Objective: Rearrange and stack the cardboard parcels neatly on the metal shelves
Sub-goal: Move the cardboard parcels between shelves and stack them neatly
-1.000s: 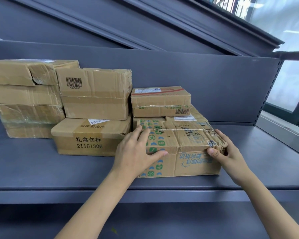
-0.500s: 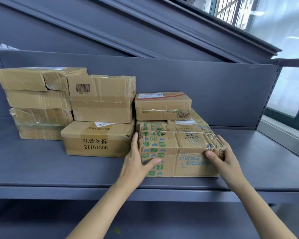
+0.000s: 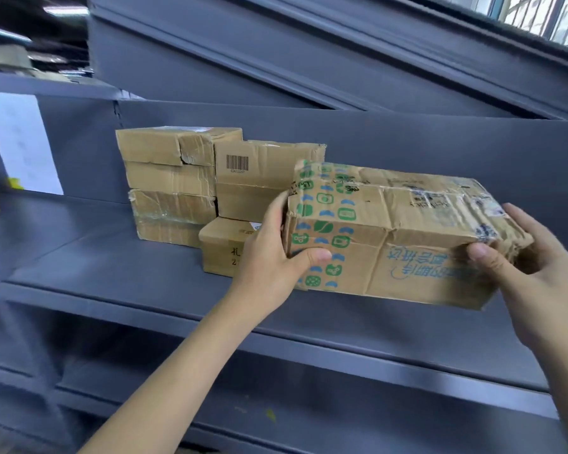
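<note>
We see the left hand (image 3: 269, 257) and right hand (image 3: 535, 273) clasping opposite ends of the printed cardboard parcel (image 3: 391, 231), held between them above the grey metal shelf (image 3: 112, 270), just right of the stacked parcels (image 3: 191, 185).

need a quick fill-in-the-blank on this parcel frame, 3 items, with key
1. The printed parcel is held by ____ hands, the left hand and the right hand, one at each end.
2. The barcode parcel sits on top of a parcel on the ____.
3. The symbols printed at the held parcel's left end are blue and ____.

Missing words: both; shelf; green
</note>
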